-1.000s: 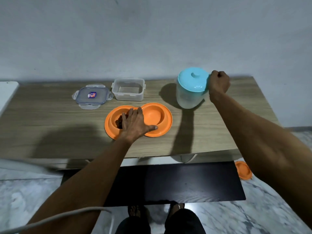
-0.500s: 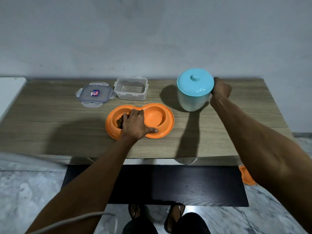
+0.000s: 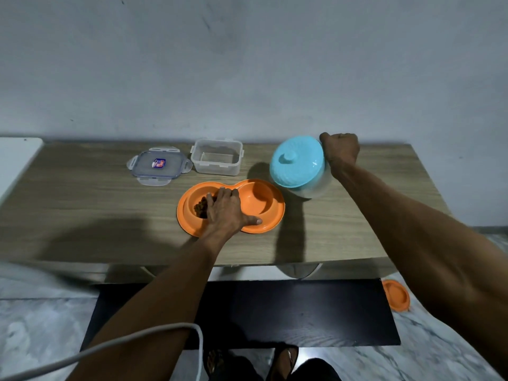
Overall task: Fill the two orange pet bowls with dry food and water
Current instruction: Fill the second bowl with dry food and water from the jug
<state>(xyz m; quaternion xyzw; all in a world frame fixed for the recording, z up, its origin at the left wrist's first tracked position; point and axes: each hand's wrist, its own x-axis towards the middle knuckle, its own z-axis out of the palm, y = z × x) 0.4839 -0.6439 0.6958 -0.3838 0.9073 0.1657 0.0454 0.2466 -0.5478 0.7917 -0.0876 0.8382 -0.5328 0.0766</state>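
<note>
The left hand (image 3: 225, 211) covers much of the dry food (image 3: 199, 209) in the left bowl (image 3: 183, 215); the handle of the jug (image 3: 313, 188) is buried in the right hand (image 3: 341, 151) — and the sticker (image 3: 159, 163) (on the flat lid (image 3: 144, 167)) is too small to read.

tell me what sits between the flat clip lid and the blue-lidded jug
The clear plastic container stands between the clip lid and the jug, as the head view shows.

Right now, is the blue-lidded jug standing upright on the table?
No: the right hand holds the jug tilted toward the orange double bowl.
</note>
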